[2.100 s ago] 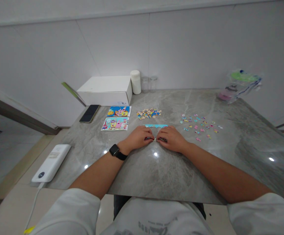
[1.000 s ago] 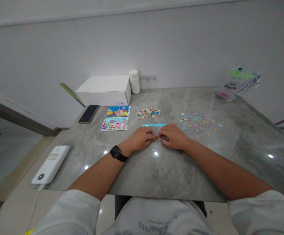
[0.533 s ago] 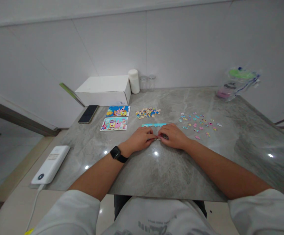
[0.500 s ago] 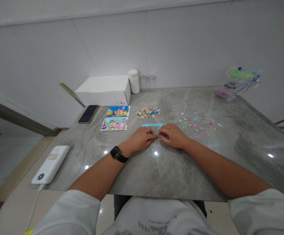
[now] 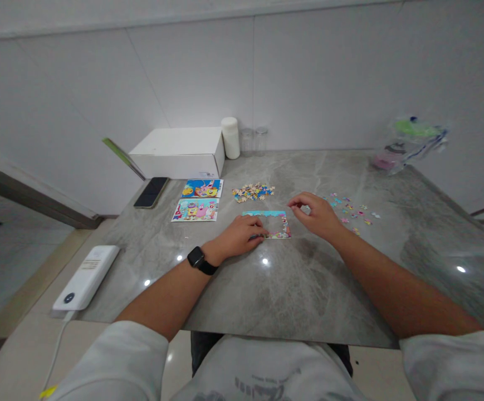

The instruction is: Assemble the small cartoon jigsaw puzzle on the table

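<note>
A partly joined jigsaw puzzle point(image 5: 287, 229) lies flat on the table, its colourful border pieces framing a bare grey middle. My left hand point(image 5: 244, 235) rests over the puzzle's left side, fingers spread along it and hiding that edge. Just off the puzzle's upper right corner, my right hand point(image 5: 314, 214) is raised with thumb and forefinger tips brought together; whatever is between them is too small to see. Loose jigsaw pieces point(image 5: 347, 207) are scattered beyond the right hand, some hidden behind it. Behind the puzzle sits a heap of jigsaw pieces point(image 5: 253, 192).
Two cartoon picture cards point(image 5: 195, 210) lie left of the heap, beside a phone point(image 5: 151, 192). A white box point(image 5: 177, 150), a white bottle point(image 5: 230, 138) and two clear jars line the wall. A power bank point(image 5: 86, 277) lies front left; a plastic bag point(image 5: 404, 146) stands back right.
My right hand has lifted off the puzzle and moved right and away from me, uncovering the puzzle's right side. The left hand has stayed nearly in place.
</note>
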The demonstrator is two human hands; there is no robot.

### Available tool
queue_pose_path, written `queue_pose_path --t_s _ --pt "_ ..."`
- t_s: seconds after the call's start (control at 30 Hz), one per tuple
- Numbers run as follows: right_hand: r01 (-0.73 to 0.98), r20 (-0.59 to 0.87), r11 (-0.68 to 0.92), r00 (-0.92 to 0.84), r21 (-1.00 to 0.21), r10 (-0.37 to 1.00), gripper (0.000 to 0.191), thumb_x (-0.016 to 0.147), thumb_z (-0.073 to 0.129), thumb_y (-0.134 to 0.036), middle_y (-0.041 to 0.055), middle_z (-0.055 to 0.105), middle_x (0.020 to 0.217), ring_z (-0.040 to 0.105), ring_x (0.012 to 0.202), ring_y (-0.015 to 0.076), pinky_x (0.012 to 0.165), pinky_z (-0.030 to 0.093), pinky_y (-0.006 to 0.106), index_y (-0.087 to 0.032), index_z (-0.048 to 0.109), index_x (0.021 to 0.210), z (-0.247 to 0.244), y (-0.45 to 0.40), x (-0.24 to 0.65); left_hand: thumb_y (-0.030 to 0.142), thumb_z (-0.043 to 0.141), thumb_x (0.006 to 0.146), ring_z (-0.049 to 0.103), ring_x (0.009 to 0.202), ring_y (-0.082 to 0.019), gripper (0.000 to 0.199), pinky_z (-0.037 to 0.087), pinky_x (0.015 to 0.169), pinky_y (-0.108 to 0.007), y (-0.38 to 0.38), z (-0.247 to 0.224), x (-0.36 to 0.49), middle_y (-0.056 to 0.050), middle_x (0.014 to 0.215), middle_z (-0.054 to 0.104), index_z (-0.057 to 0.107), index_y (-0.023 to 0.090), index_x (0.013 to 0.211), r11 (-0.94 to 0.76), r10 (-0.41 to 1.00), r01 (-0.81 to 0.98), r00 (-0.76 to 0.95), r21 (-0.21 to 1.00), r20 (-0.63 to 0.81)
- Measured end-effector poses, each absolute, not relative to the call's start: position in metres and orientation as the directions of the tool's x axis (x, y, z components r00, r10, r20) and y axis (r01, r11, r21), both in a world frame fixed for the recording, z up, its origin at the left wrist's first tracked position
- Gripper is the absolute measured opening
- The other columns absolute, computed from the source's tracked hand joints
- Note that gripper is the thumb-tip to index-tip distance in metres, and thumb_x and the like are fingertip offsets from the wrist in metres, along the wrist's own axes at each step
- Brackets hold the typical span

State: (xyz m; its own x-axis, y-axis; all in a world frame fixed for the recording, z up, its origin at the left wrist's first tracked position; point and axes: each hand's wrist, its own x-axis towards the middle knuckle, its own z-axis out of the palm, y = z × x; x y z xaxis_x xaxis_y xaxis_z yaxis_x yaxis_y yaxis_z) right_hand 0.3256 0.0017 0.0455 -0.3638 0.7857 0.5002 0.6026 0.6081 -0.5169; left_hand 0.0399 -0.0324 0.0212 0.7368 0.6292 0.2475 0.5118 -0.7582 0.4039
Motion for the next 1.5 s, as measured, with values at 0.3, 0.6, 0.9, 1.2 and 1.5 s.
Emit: queue_pose_path --t_s 0.3,0.6,0.9,1.2,1.5 --pt "0.627 0.461 0.627 -0.433 -0.462 0.774 0.014 0.092 0.058 -0.022 0.0059 0.074 0.091 0.068 0.084 0.0212 0.082 0.052 0.035 -0.023 0.072 0.094 0.049 0.002 0.327 0.031 0.061 0.101 0.065 0.110 -0.025 0.026 0.048 0.098 -0.042 -0.034 0.027 0.035 -0.009 0.117 0.072 0.075 0.027 0.123 -0.745 0.657 0.565 0.715 0.354 0.240" --pt "0.681 0.191 0.669 -0.644 -0.299 0.741 0.034 0.091 0.069 -0.031 0.0125 0.074 0.127 0.069 0.117 0.0304 0.104 0.053 0.045 -0.023 0.071 0.124 0.044 0.005 0.341 0.041 0.074 0.092 0.058 0.129 -0.032 0.046 0.044 0.112 -0.051 -0.010 0.036 -0.007 -0.010 0.139 0.066 0.063 0.025 0.133 -0.614 0.789 0.723 0.558 0.315 0.257" --pt "0.716 0.069 0.664 -0.667 -0.215 0.742 0.048 0.087 0.077 -0.037 0.0156 0.073 0.131 0.066 0.123 0.0371 0.107 0.050 0.049 -0.021 0.070 0.131 0.026 0.007 0.336 0.044 0.084 0.083 0.061 0.128 -0.032 0.060 0.045 0.112 -0.049 -0.004 0.027 -0.013 -0.009 0.139 0.068 0.062 0.025 0.136 -0.626 0.776 0.702 0.605 0.339 0.182" --pt "0.701 0.074 0.668 -0.674 -0.251 0.735 0.043 0.087 0.074 -0.034 0.0147 0.073 0.130 0.066 0.123 0.0348 0.108 0.049 0.048 -0.021 0.071 0.128 0.028 0.003 0.330 0.044 0.082 0.085 0.061 0.129 -0.031 0.060 0.045 0.113 -0.048 -0.004 0.024 -0.012 -0.008 0.141 0.068 0.063 0.027 0.139 -0.624 0.774 0.686 0.607 0.375 0.177" --pt "0.693 0.065 0.672 -0.682 -0.262 0.729 0.046 0.085 0.079 -0.036 0.0148 0.072 0.127 0.065 0.121 0.0320 0.107 0.047 0.044 -0.019 0.070 0.127 0.028 0.001 0.327 0.048 0.077 0.088 0.061 0.130 -0.030 0.056 0.045 0.114 -0.046 -0.003 0.023 -0.012 -0.008 0.141 0.068 0.065 0.026 0.138 -0.647 0.752 0.655 0.632 0.391 0.186"
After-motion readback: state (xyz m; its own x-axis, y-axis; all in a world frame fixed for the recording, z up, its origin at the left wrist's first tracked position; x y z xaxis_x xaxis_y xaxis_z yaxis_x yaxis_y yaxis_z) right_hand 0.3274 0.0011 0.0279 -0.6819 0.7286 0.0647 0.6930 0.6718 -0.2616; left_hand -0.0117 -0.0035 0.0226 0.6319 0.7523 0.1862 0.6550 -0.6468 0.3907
